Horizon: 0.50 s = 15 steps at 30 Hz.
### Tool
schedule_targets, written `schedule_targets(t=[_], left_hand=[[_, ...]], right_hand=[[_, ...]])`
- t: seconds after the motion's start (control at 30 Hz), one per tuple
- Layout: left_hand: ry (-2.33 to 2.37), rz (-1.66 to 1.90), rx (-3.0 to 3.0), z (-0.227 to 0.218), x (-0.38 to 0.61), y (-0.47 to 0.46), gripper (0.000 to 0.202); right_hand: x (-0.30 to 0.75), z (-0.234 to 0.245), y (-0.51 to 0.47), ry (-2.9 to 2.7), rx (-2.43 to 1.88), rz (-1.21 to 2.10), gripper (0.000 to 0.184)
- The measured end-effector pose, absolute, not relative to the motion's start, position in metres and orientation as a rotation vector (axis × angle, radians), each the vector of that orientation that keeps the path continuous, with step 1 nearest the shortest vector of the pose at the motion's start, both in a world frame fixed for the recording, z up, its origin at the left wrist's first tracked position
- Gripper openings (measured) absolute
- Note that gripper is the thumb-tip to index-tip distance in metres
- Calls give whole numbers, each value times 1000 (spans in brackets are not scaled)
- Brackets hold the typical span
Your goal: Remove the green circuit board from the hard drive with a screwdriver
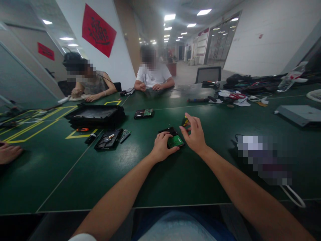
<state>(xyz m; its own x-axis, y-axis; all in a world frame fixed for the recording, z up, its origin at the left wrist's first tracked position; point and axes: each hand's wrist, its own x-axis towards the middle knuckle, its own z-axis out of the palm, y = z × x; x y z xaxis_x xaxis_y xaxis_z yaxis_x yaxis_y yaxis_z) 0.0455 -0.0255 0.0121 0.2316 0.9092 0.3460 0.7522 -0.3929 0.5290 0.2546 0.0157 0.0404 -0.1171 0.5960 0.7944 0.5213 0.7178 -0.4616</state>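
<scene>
A black hard drive (173,136) with a green circuit board facing up lies on the dark green table (155,180) in front of me. My left hand (162,145) is closed over its left side, fingers curled on the top edge. My right hand (194,134) hovers at the drive's right side with its fingers spread; the thumb and forefinger come together on a small dark tool with a yellow part (185,121), held just above the drive.
An opened drive (108,139) and a loose board (125,134) lie to the left, next to a black tray (96,115). Another drive (143,113) sits farther back. Two people sit across the table. Another person's hand (8,152) rests at the left edge. Tools and cables clutter the far right.
</scene>
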Motion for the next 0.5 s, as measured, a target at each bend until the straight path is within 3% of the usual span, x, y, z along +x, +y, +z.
schedule_targets(t=[0.5], left_hand=[[1561, 905, 2262, 12, 45, -25, 59]], right_hand=[[254, 42, 14, -1767, -856, 84, 65]])
